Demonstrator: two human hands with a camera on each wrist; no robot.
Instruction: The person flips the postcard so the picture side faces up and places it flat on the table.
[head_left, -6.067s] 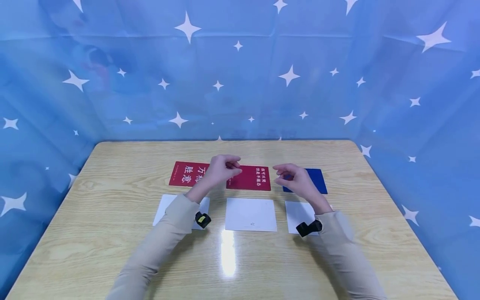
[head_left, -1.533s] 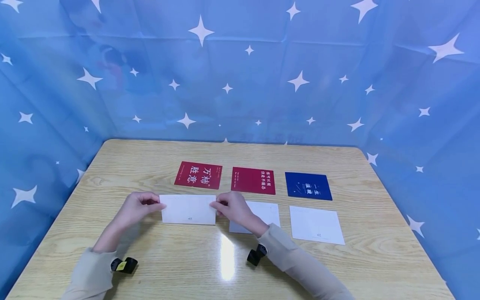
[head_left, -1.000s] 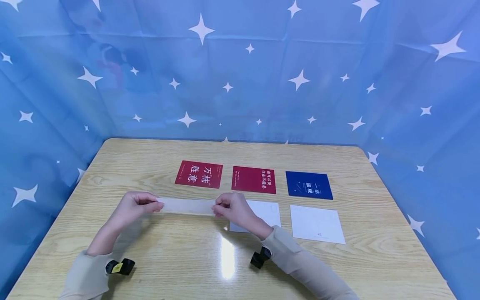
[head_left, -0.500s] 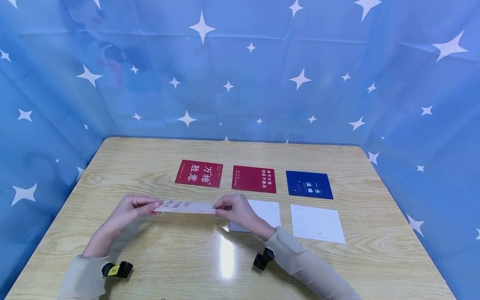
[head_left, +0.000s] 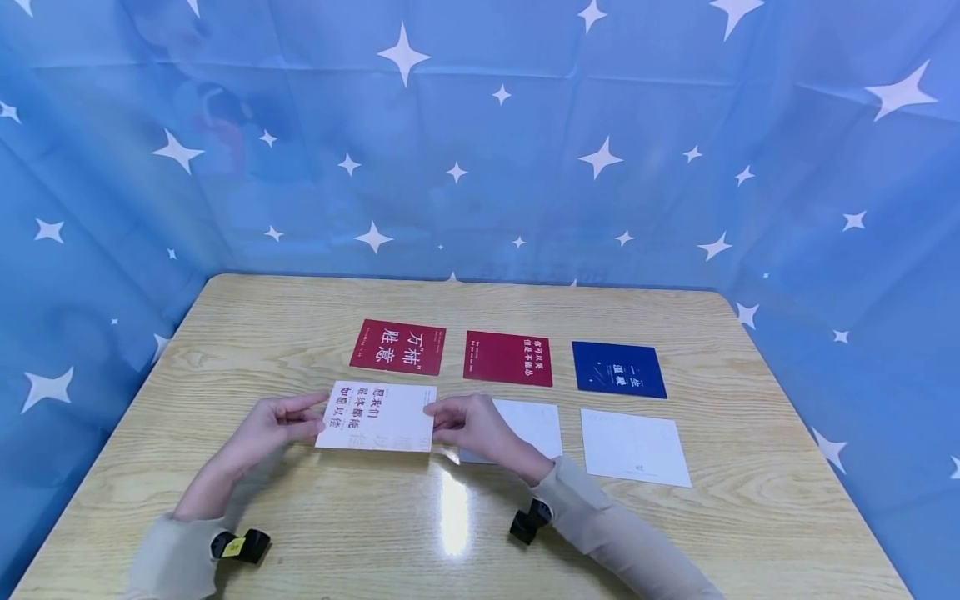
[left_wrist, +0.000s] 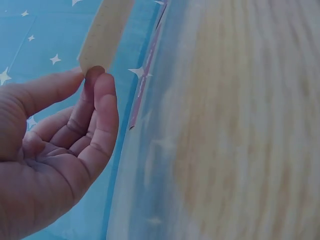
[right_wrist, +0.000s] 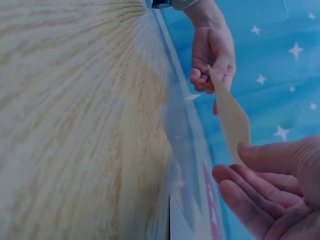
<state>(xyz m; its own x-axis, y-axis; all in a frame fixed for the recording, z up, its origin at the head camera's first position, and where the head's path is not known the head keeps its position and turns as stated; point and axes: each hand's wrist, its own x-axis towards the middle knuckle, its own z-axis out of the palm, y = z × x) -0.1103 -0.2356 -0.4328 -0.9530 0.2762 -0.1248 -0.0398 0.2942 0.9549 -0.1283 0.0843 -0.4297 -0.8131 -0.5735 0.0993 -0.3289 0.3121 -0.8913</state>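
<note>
A white postcard (head_left: pixel 375 417) printed with dark red Chinese characters is held just above the table, its lettered face up. My left hand (head_left: pixel 270 429) pinches its left edge between thumb and fingers. At the opposite edge, my right hand (head_left: pixel 476 429) pinches the card the same way. Both wrist views show the postcard (left_wrist: pixel 106 35) raised off the surface, with its plain side (right_wrist: pixel 232 120) toward the right wrist camera. Partly behind the right hand lies a white card (head_left: pixel 538 421), blank side up.
Along the back of the wooden table (head_left: pixel 360 533) lie a red card with large white characters (head_left: pixel 397 347), a second red card (head_left: pixel 507 358) and a blue card (head_left: pixel 619 369). Another white card (head_left: pixel 635 447) lies at right. A blue starred curtain (head_left: pixel 480 208) surrounds the table.
Both hands first hovered over the back row, holding nothing; later they held the postcard blank side showing. It has since been tipped through edge-on, and its lettered face now shows.
</note>
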